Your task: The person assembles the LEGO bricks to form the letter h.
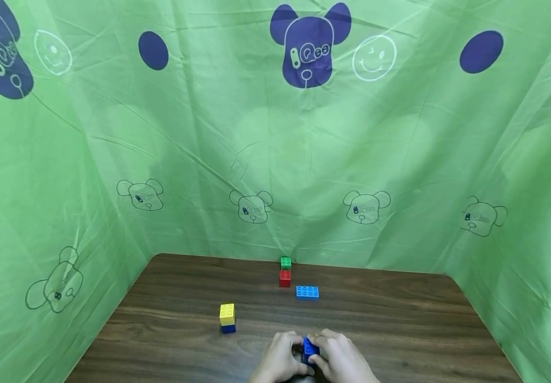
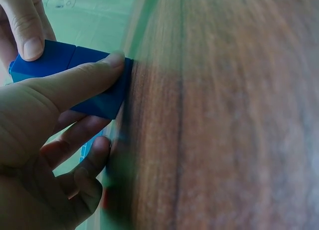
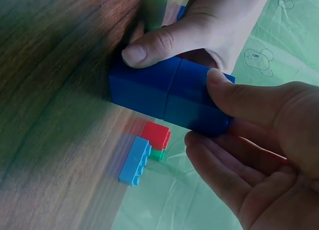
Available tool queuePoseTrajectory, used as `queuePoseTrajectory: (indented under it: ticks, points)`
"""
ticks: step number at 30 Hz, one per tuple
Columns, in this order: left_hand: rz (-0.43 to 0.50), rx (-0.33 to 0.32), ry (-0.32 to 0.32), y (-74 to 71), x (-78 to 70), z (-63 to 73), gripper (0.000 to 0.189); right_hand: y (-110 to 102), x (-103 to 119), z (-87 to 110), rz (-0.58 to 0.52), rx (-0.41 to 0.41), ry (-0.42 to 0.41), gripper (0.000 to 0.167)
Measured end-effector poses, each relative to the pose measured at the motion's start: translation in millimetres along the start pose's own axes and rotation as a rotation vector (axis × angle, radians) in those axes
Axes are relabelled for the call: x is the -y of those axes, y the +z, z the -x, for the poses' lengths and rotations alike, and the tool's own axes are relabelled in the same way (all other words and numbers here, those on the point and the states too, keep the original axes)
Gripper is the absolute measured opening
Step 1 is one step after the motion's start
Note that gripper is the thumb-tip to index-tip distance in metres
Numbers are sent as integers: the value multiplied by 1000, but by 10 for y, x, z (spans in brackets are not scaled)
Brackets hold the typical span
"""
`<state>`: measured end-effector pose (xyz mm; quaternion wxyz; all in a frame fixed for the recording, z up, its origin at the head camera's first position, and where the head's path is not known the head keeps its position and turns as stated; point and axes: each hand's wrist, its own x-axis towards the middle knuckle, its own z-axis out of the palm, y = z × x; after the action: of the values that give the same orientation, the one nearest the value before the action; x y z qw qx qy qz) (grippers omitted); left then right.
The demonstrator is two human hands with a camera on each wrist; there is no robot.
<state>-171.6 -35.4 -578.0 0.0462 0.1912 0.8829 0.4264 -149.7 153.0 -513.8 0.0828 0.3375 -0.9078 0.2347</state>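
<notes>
Near the table's front, two dark blue toy bricks stand stacked upright; the head view shows the studded top. My left hand [image 1: 280,359] pinches the lower brick [image 3: 142,88], its thumb flat across one side. The upper brick [image 3: 194,98] is between the thumb and fingers of my right hand [image 1: 341,355]. A thin seam shows between the two bricks in both wrist views. The lower brick's base is at the tabletop; whether it touches cannot be told.
On the brown wooden table [image 1: 174,298], a yellow brick [image 1: 227,313] sits on a dark blue one [image 1: 228,329], left of my hands. Farther back are a light blue brick [image 1: 307,292], a red brick [image 1: 285,278] and a green brick [image 1: 286,263]. Green printed cloth [image 1: 304,149] surrounds the table.
</notes>
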Motion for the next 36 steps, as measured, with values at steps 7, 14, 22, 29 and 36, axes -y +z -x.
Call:
queuePoseTrajectory:
  ticks: [7,14,22,29,36]
  points:
    - [14,10,9,-1,3,15,30,-7,19,25,-9,22,38,30]
    - [-25,1,85,26,14,10,30,-10,-14,48,-43,20,55,31]
    - [-128,106,45,-223,-89,68,39,-23,-33,44,-98,61,66,30]
    - [-541,-255,192,-916,-154,205,47,-12,-42,45,-84,54,60,32]
    - [-560,-435,9,-1360,137,328,65,-8,-71,53,-124,79,81,32]
